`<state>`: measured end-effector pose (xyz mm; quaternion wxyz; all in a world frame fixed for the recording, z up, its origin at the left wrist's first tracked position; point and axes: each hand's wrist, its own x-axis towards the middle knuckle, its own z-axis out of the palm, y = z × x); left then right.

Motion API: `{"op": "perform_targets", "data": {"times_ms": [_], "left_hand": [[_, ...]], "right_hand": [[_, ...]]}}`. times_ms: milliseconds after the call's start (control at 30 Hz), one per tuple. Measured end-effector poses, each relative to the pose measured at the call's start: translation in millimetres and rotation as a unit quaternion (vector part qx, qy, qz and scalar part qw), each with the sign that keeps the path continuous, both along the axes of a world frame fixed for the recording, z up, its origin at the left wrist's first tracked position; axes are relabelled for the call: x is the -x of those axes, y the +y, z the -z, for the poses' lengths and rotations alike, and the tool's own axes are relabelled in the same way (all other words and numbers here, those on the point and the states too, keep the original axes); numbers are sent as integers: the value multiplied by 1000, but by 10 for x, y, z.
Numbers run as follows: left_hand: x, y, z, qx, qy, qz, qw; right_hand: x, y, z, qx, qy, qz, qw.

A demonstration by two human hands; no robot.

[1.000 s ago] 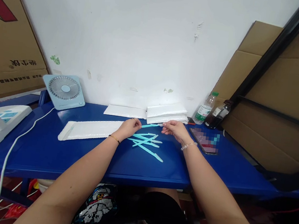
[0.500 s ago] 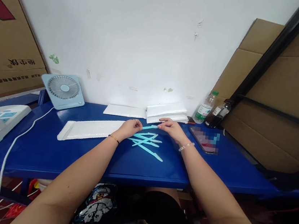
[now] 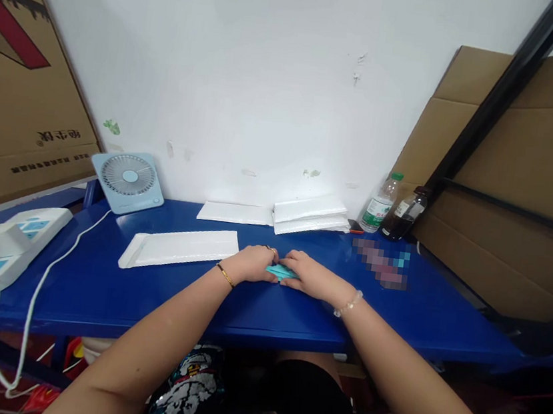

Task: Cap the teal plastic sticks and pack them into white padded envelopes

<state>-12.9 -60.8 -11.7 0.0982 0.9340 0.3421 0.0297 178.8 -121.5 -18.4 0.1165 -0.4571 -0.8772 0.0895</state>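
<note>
Evidently, the left hand (image 3: 254, 264) and the right hand (image 3: 312, 277) are holding a small bunch of teal sticks (image 3: 280, 272) between them, low over the blue table (image 3: 144, 298); whether the bunch is touching the tabletop, I cannot tell. Fingers on both sides are clasping it narrowly, hiding its ends, so the number of sticks is not showing. The step in hand seems to be squaring them into one bundle, and the next move is probably calling for even pressure from both hands, lest the thin pieces slide apart. A white padded sleeve (image 3: 183, 249) is lying flat just beside the left hand. Beyond, white packets (image 3: 310, 215) are lying near the foot of the pale wall (image 3: 251, 83). A light-blue fan (image 3: 129, 179) is leaning at left, a water bottle (image 3: 380, 206) and a dark bottle (image 3: 405, 216) are standing at right, and cardboard (image 3: 538, 165) is flanking the table.
</note>
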Motion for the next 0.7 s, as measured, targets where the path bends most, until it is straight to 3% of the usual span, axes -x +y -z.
{"op": "perform_targets", "data": {"times_ms": [233, 433, 567, 633, 700], "left_hand": [[-80, -324, 114, -94, 24, 7, 995], [-54, -493, 123, -140, 22, -10, 990], [11, -500, 76, -78, -39, -60, 994], [-11, -497, 49, -35, -136, -84, 987], [-86, -505, 31, 2, -267, -90, 959]], "right_hand": [[169, -207, 74, -98, -105, 24, 989], [186, -248, -11, -61, -100, 29, 993], [54, -292, -269, -23, 85, 9, 996], [57, -309, -444, -42, 234, 15, 971], [159, -321, -607, -74, 348, 23, 934]]}}
